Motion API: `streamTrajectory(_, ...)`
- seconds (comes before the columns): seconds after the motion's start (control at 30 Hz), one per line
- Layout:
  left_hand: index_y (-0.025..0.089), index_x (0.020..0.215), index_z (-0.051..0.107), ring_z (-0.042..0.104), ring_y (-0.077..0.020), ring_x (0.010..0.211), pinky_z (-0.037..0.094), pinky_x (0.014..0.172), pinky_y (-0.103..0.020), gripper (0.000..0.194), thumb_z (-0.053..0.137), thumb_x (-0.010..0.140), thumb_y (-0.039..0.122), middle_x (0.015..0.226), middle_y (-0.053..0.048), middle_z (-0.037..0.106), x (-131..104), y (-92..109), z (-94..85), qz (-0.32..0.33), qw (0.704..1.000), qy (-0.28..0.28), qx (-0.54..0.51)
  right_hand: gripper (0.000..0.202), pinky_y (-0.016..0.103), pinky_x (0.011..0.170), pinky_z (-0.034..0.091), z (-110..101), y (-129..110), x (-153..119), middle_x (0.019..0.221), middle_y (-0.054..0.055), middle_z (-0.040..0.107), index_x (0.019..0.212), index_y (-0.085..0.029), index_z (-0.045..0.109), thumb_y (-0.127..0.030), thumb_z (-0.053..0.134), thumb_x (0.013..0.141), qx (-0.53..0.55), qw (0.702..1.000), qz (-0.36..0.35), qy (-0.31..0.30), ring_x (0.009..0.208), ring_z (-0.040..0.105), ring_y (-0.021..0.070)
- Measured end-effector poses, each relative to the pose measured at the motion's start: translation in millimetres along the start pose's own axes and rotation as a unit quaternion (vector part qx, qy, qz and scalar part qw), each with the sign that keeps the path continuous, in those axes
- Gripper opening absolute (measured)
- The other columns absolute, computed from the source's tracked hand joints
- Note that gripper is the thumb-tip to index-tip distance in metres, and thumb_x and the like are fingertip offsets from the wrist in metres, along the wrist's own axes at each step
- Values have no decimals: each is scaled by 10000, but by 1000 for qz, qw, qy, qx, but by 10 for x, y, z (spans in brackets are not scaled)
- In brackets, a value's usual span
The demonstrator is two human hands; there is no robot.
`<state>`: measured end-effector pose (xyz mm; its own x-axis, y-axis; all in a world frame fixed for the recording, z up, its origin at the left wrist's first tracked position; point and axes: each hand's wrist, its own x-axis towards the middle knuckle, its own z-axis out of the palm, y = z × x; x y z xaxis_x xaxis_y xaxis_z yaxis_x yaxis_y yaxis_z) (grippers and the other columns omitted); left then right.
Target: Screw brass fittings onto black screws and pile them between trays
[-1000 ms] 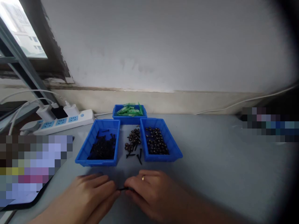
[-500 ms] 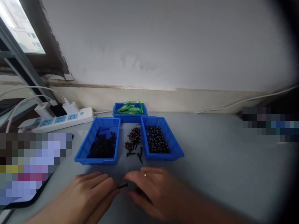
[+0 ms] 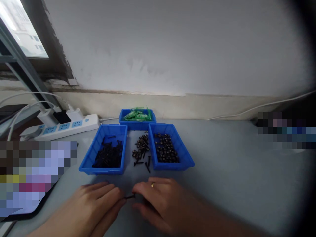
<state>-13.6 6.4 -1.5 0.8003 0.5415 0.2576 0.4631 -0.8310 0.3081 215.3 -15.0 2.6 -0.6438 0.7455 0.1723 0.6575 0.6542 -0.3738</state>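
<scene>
My left hand (image 3: 100,200) is closed, thumb and forefinger pinching a dark screw (image 3: 130,197) near the table's front. The screw's head end sticks out to the right, roughly level; its other end is hidden in the fingers. Close by, my right hand (image 3: 159,202), with a ring on one finger, has thumb and forefinger spread on either side of the screw's head. Beyond the hands are a blue bin of dark screws (image 3: 85,164) on the left and a blue bin of dark, round-topped small parts (image 3: 186,161) on the right. Loose screws and small parts (image 3: 142,148) lie between them.
A smaller blue bin (image 3: 137,125) with green plastic pieces (image 3: 137,115) stands at the back by the wall. At left are a white power strip (image 3: 74,127) with plugs and a blurred-out screen (image 3: 32,181). A dark, pixelated object (image 3: 283,128) lies at far right.
My right forefinger has dipped slightly towards the screw's head. The screw, still in my left hand, looks a little more level. The bins have not moved.
</scene>
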Motion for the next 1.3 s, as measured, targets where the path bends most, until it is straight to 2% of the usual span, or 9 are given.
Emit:
streamTrajectory(0.13,238,791,507,588,-123,520,407,486,-254,304,292,1005,217,638,47,587,7,5,-7,1,1000,19,3,92,268,740,459,20,10,-14,838,24,694,980,-164,607,-227,576,921,1,1000,-8,20,785,651,177)
streamTrajectory(0.3,238,797,510,607,-128,553,424,517,-258,284,320,1008,247,653,45,589,16,9,5,-6,1000,3,3,65,253,653,428,0,-3,21,736,-1,646,858,-159,596,-181,558,906,-11,1000,2,-14,698,613,146)
streamTrajectory(0.4,236,765,488,577,-121,506,388,470,-254,282,346,1006,273,621,49,573,22,18,6,6,1000,15,9,76,245,610,405,-38,-23,33,707,-8,618,807,-160,579,-184,578,879,-2,1000,5,-31,671,590,133)
streamTrajectory(0.57,234,745,486,564,-118,496,383,469,-250,297,335,1001,237,599,50,561,39,27,-5,15,999,28,16,76,249,619,405,-48,-24,25,718,-2,631,829,-153,601,-176,562,890,-5,999,-4,-34,669,591,139)
streamTrajectory(0.73,236,771,503,583,-121,520,402,486,-254,297,314,999,214,623,46,574,30,12,3,12,1000,14,9,116,262,727,446,-15,-2,4,839,23,688,979,-152,620,-236,576,913,6,1000,-4,-1,784,642,171)
streamTrajectory(0.9,239,752,510,588,-117,513,400,483,-252,292,347,993,238,618,48,584,21,13,4,-2,1000,14,10,98,254,679,438,-9,-6,7,775,-5,671,886,-167,613,-215,543,935,-17,999,-19,-20,725,631,144)
streamTrajectory(1.0,235,755,510,591,-117,519,401,486,-250,311,321,1002,233,628,41,589,32,13,4,-7,1000,20,10,101,256,709,447,-15,-18,17,783,-8,675,887,-169,614,-199,533,937,-26,999,-15,-28,744,640,143)
streamTrajectory(1.13,234,710,468,557,-121,473,368,447,-253,298,380,991,276,574,49,549,35,14,4,5,999,35,33,99,247,685,437,-20,-29,23,770,-10,672,878,-170,612,-186,533,935,-23,1000,-11,-18,719,632,136)
streamTrajectory(1.3,237,723,487,566,-127,489,382,466,-255,314,339,1000,246,584,46,559,35,28,-17,19,999,23,27,77,254,640,412,-23,-27,25,735,-8,651,849,-159,607,-171,560,909,-21,999,-16,-17,689,609,140)
